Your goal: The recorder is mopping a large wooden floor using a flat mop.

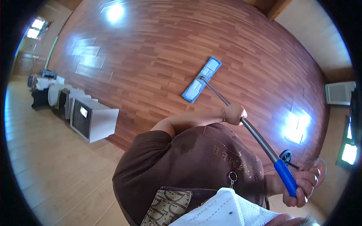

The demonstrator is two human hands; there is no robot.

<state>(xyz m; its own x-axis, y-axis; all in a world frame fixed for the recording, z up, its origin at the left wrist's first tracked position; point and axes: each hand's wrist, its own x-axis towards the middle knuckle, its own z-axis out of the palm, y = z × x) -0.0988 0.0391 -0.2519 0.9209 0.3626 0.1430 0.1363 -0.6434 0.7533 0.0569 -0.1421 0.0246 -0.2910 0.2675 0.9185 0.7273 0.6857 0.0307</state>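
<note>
A flat mop [202,80] lies with its blue-fringed, pale rectangular head on the wood-look floor ahead of me. Its metal pole [260,139] runs back toward my right side and ends in a ribbed blue grip [285,177]. My left hand [235,114], with a bracelet at the wrist, is closed around the pole partway along. Around the upper end, my right hand [303,186] is wrapped on the blue grip.
At left, a white box with a dark front [94,118] stands at the end of a row of white and black items [60,94]. A black wheel [286,155] shows near my right hand. A pale box-shaped unit [340,93] is by the right wall.
</note>
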